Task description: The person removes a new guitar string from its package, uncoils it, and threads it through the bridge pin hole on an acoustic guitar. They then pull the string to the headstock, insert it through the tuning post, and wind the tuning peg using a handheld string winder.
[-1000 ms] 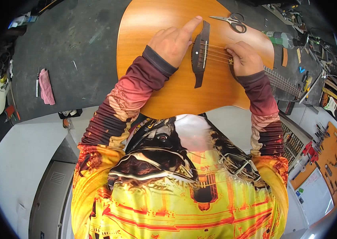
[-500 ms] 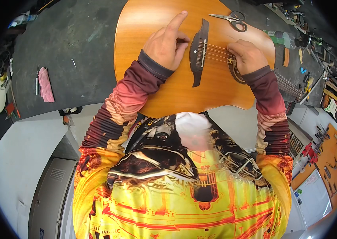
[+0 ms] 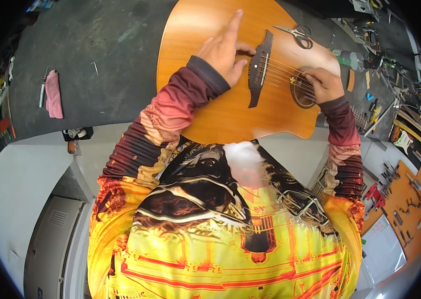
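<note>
An acoustic guitar with a honey-coloured wooden top (image 3: 205, 119) lies face up in front of me. My left hand (image 3: 224, 52) hovers over its body. The index finger points away from me, the thumb stands apart, and another fingertip reaches the dark bridge (image 3: 261, 70). Nothing shows in this hand. Several guitar strings (image 3: 282, 73) run from the bridge across the round soundhole (image 3: 300, 94). At the soundhole's far right edge my right hand (image 3: 326, 83) has thumb and fingers pinched together, apparently on one of the strings. Its fingertips are partly hidden.
Scissors with dark handles (image 3: 302, 38) rest on the guitar's upper right. A pink cloth (image 3: 53, 94), a pen-like tool (image 3: 42, 93) and a small bent metal rod (image 3: 95, 68) lie left on the dark workbench (image 3: 116, 94). A plastic bottle (image 3: 352, 60) and scattered tools stand at the right.
The view has shifted, so the guitar sits farther right. My right hand has moved along the strings away from the bridge, uncovering the soundhole. A left fingertip now meets the bridge.
</note>
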Available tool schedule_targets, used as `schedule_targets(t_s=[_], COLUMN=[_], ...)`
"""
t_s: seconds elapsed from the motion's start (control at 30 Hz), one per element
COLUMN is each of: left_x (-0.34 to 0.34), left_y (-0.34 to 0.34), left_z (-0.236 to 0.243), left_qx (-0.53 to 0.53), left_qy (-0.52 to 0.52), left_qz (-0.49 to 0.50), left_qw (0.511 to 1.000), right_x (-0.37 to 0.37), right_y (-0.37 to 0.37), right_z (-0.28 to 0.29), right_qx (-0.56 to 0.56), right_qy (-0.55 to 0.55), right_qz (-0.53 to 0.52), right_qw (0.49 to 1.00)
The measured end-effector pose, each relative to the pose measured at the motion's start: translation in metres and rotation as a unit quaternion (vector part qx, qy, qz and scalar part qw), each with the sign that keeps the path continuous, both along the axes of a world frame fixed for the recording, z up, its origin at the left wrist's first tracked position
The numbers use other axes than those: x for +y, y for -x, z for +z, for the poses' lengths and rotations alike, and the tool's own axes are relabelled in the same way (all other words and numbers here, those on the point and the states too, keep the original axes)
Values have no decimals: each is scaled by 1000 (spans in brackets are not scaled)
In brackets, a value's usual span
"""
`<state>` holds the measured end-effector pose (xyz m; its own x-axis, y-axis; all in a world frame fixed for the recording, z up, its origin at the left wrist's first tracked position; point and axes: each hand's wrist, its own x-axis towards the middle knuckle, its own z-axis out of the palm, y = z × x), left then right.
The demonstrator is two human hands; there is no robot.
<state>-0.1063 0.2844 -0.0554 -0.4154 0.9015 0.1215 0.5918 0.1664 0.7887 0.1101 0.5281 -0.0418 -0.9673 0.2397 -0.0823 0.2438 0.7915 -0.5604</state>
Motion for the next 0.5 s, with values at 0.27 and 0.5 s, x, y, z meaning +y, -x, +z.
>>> schedule_targets(t_s=[0.27,0.5], left_x=[11,3], left_y=[12,46], left_z=[-20,-35], left_qx=[-23,-16], left_qy=[-12,-10], left_qz=[-27,-21], left_qw=[999,1000], right_x=[58,124], right_y=[-89,-211], right_z=[-22,-10], right_qx=[-75,-83], right_qy=[119,117], right_qz=[-208,-312], right_qw=[968,939])
